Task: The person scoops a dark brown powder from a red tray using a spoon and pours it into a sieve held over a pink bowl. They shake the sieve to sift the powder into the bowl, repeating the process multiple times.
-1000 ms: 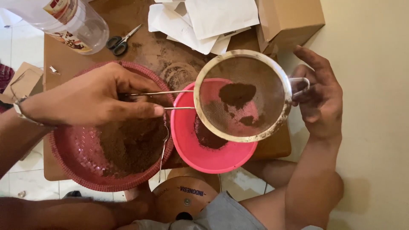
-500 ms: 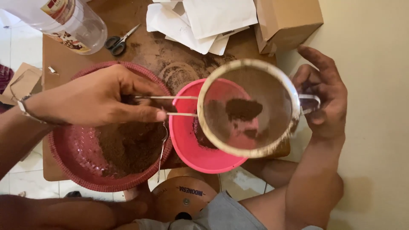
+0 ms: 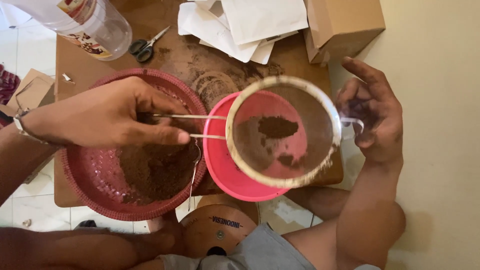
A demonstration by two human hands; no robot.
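Brown powder lies in a small clump on the mesh of the sieve (image 3: 282, 132), which we hold level above the pink bowl (image 3: 225, 175). Our left hand (image 3: 107, 117) is closed on the sieve's wire handle (image 3: 192, 126), thumb pressed along the lower wire and fingers curled over the upper one. Our right hand (image 3: 372, 117) sits at the far side of the sieve, fingers loosely bent around the small hook on its rim (whether they actually clamp the hook we cannot tell; the thumb and one finger touch it at least), and the fingertips are dusted dark with powder.

Taking the sieve as our landmark: directly beneath it is the pink bowl, with more powder showing through the mesh. Just left of it, under our left hand, lies the red basket (image 3: 100, 190), round and perforated, holding a heap of the same brown powder and touching the pink bowl. Beyond the sieve, the brown desk (image 3: 175, 55) is smeared with powder rings. Further beyond lie white papers (image 3: 250, 22), and a cardboard box (image 3: 345, 25) stands beyond and to the right. Scissors (image 3: 145, 46) and a clear plastic bottle (image 3: 95, 25) are well off to the upper left.
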